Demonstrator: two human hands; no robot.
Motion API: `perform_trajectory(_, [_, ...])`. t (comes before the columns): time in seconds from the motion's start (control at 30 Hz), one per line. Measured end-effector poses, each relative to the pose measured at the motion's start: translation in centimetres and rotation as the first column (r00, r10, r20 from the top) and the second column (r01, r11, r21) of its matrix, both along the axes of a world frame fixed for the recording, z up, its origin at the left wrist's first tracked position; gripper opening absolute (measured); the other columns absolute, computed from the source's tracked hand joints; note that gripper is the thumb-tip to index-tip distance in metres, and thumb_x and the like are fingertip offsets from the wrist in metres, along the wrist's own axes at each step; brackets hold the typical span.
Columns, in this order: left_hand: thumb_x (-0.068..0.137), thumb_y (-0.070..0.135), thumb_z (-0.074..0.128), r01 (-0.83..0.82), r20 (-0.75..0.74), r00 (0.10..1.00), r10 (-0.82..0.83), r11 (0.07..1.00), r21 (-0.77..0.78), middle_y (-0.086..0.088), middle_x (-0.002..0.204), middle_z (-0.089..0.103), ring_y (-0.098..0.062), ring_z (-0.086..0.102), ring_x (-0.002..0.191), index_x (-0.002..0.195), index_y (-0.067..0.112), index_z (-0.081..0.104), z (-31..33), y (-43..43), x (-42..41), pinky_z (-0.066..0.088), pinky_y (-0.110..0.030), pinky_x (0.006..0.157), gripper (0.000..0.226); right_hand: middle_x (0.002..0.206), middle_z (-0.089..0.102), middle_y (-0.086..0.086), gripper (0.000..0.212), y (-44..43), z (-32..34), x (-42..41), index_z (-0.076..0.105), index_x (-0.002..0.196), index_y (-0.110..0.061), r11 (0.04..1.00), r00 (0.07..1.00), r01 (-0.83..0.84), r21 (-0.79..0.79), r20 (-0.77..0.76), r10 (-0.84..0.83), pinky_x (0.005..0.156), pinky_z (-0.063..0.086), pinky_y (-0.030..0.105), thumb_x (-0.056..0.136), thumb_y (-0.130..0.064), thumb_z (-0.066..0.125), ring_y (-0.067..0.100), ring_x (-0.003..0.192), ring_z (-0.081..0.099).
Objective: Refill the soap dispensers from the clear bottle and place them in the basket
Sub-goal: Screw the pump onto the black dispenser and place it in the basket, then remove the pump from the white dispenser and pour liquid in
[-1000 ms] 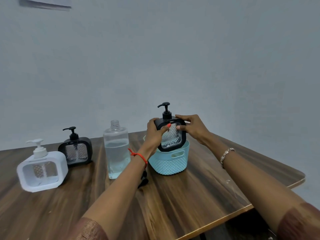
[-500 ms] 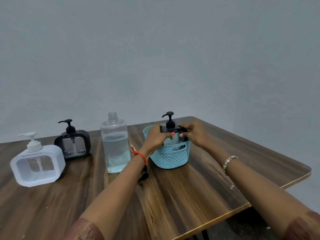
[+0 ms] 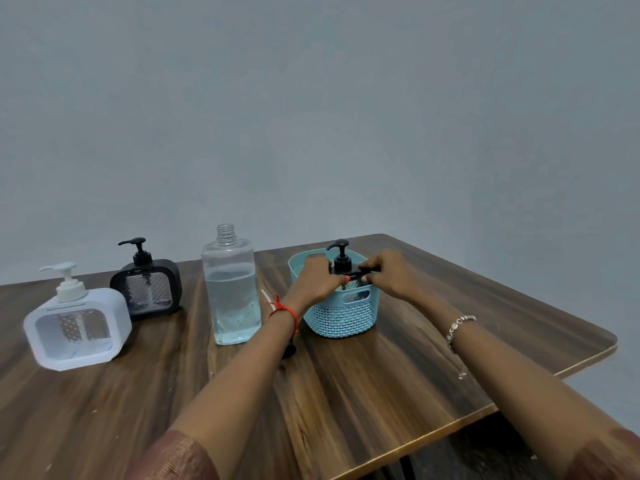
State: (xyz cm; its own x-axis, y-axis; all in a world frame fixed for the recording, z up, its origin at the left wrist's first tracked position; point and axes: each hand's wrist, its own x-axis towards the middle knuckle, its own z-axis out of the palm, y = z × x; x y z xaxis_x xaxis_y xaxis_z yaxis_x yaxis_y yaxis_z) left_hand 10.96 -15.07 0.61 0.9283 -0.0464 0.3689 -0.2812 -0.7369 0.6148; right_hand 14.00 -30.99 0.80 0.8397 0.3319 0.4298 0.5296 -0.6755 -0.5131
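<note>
Change: a second ago I had the dispenser (image 3: 342, 261) above the basket (image 3: 341, 317), its window fully showing. It has since sunk inside, and only the pump and the top of the black body show over the rim.
Meaning: I judge the first dispenser as good as placed. Letting go is what remains of this step, and two dispensers are left to do.
Dispenser: centre right of the frame, upright in the basket, its spout pointing to frame left.
Hands: the left hand (image 3: 317, 278) and the right hand (image 3: 389, 275) are both curled over the dispenser's top and grip it from either side, the fingertips nearly meeting in front.
Basket: pale blue and woven-look. It stands on the counter (image 3: 381, 382) and holds this one dispenser, and I see nothing else in it.
Bottle (image 3: 232, 289): just left of the basket, uncapped, with clear liquid up to below the shoulder.
Second black dispenser (image 3: 147, 289): left of the bottle, pump on. I cannot read the fill through its textured window.
White dispenser (image 3: 76, 327): far left and nearer to me, pump on. I cannot tell its level either.
Small dark thing (image 3: 288, 349): half hidden under my left wrist, possibly the bottle's cap.
</note>
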Motion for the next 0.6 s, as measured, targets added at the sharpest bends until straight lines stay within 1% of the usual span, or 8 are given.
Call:
perform_trajectory(0.1, [0.084, 0.019, 0.064, -0.003, 0.001, 1.000, 0.003, 0.999, 0.032, 0.002, 0.057, 0.042, -0.008, 0.035, 0.050, 0.058, 0.014, 0.044, -0.2, 0.1, -0.3, 0.032, -0.010, 0.042, 0.033, 0.086, 0.071, 0.026, 0.025, -0.3, 0.4, -0.1, 0.070, 0.100, 0.002, 1.000, 1.000, 0.008, -0.014, -0.020, -0.009, 0.043, 0.028, 0.016, 0.079, 0.000, 0.056, 0.015, 0.053, 0.042])
perform_trajectory(0.17, [0.084, 0.023, 0.064, -0.005, 0.020, 1.000, 0.005, 1.000, 0.028, 0.005, 0.068, 0.049, -0.007, 0.043, 0.059, 0.075, 0.011, 0.058, 0.0, 0.4, -0.9, 0.034, -0.010, 0.049, 0.016, 0.088, 0.071, 0.022, 0.027, -0.1, 0.8, -0.6, 0.066, 0.100, 0.010, 0.997, 0.998, 0.069, 0.019, -0.011, -0.068, 0.042, 0.034, 0.014, 0.079, -0.001, 0.053, 0.017, 0.055, 0.045])
perform_trajectory(0.23, [0.084, 0.029, 0.064, -0.015, 0.069, 0.998, 0.012, 0.999, 0.042, 0.005, 0.088, 0.058, -0.009, 0.054, 0.080, 0.101, 0.012, 0.063, 0.5, 1.1, -1.7, 0.043, -0.022, 0.072, 0.024, 0.100, 0.070, 0.021, 0.030, 0.6, 1.5, -1.4, 0.064, 0.105, 0.011, 0.985, 0.992, 0.101, 0.139, 0.060, -0.110, 0.065, 0.052, 0.020, 0.082, -0.003, 0.051, 0.018, 0.069, 0.059])
perform_trajectory(0.3, [0.084, 0.034, 0.064, -0.093, 0.136, 0.987, 0.082, 0.993, 0.074, -0.007, 0.109, 0.063, -0.021, 0.057, 0.103, 0.113, 0.005, 0.062, 1.7, 2.1, -2.8, 0.045, -0.034, 0.088, 0.041, 0.116, 0.066, 0.017, 0.030, 1.5, 2.4, -2.5, 0.064, 0.112, 0.003, 0.956, 0.976, 0.090, 0.280, 0.167, -0.141, 0.096, 0.045, 0.031, 0.086, -0.008, 0.053, 0.022, 0.104, 0.062])
perform_trajectory(0.33, [0.083, 0.034, 0.064, -0.123, 0.184, 0.977, 0.107, 0.990, 0.074, -0.011, 0.110, 0.064, -0.025, 0.057, 0.106, 0.111, 0.003, 0.064, 2.4, 2.6, -3.5, 0.047, -0.036, 0.089, 0.042, 0.119, 0.065, 0.014, 0.030, 2.0, 2.9, -3.1, 0.064, 0.113, -0.001, 0.940, 0.967, 0.069, 0.333, 0.210, -0.145, 0.104, 0.041, 0.034, 0.087, -0.011, 0.054, 0.024, 0.113, 0.059])
perform_trajectory(0.4, [0.083, 0.034, 0.064, -0.151, 0.269, 0.955, 0.128, 0.986, 0.067, -0.011, 0.100, 0.069, -0.025, 0.061, 0.100, 0.103, 0.004, 0.068, 4.0, 4.1, -5.2, 0.050, -0.040, 0.086, 0.036, 0.120, 0.065, 0.011, 0.028, 3.8, 4.1, -4.3, 0.065, 0.112, -0.004, 0.915, 0.952, 0.006, 0.403, 0.279, -0.129, 0.107, 0.039, 0.036, 0.088, -0.014, 0.054, 0.022, 0.119, 0.055])
perform_trajectory(0.47, [0.084, 0.033, 0.063, -0.149, 0.353, 0.929, 0.116, 0.987, 0.067, -0.008, 0.092, 0.072, -0.022, 0.064, 0.091, 0.097, 0.006, 0.072, 5.5, 5.4, -7.0, 0.053, -0.042, 0.082, 0.031, 0.121, 0.064, 0.012, 0.026, 5.6, 5.3, -5.4, 0.065, 0.111, -0.003, 0.896, 0.928, -0.063, 0.439, 0.357, -0.109, 0.107, 0.037, 0.030, 0.089, -0.013, 0.055, 0.020, 0.121, 0.054])
perform_trajectory(0.6, [0.086, 0.027, 0.060, -0.179, 0.476, 0.868, 0.141, 0.983, 0.035, -0.004, 0.078, 0.073, -0.016, 0.067, 0.073, 0.085, 0.008, 0.074, 7.6, 9.2, -11.2, 0.055, -0.041, 0.075, 0.023, 0.119, 0.065, 0.015, 0.024, 10.5, 7.7, -7.9, 0.065, 0.109, 0.001, 0.880, 0.870, -0.224, 0.418, 0.492, -0.012, 0.101, 0.036, 0.023, 0.089, -0.008, 0.056, 0.022, 0.121, 0.055])
